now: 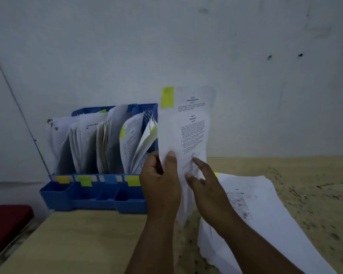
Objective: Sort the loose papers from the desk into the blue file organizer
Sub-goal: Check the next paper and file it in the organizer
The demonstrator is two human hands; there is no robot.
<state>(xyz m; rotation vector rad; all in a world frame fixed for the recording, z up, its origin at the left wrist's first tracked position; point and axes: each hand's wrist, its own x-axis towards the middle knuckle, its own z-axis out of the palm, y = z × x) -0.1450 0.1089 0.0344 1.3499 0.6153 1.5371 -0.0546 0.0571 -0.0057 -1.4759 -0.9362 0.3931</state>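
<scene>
While your left hand (pixel 160 182) pinches the printed sheet (pixel 186 127) mid-frame beside the blue file organizer (pixel 91 192), your right hand (pixel 204 180) touches it, fingers loosely spread.

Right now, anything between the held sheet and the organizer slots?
Nothing visible. The left hand holds the sheet upright just right of the organizer. The slots are already stuffed with papers, and those in the rightmost one lean toward the sheet.

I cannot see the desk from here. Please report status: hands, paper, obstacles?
Left hand grips sheet, held upright; right hand fingers touch it. Blue organizer left of sheet, slots crowded. Loose papers remain on desk.
</scene>
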